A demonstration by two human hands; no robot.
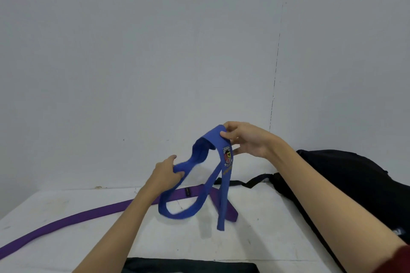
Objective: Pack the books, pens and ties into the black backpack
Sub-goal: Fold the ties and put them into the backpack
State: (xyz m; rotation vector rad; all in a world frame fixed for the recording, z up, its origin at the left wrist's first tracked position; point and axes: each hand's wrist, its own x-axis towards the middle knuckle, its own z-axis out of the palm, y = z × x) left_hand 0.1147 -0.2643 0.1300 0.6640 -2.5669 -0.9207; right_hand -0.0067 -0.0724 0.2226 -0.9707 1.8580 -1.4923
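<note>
At the near edge of the white table (66, 239) lies a flat black thing (190, 268), cut off by the bottom of the picture; what it is cannot be told. A little farther in, a purple tie (73, 219) stretches across the table from the near left corner toward the middle, where it bends and its other end lies under the hanging blue one.

Above the middle of the table both hands hold a blue tie (199, 184) up in the air. The left hand (165, 174) is lower and to the left, its fingers curled round a bunched part of the band with the thumb on top. The right hand (246, 139) is higher and to the right, pinching the top fold of the band between thumb and fingertips. A crest badge (227, 155) is sewn on the strip just below that pinch. From the two hands the tie sags in a loop whose bottom comes down close to the table, and one loose end hangs straight down over the purple tie.

On the right, behind the right forearm, the black backpack (346, 186) rests on the table, with a black strap (250, 182) trailing left from it along the far edge. Behind everything stands a plain pale wall (155, 51).
</note>
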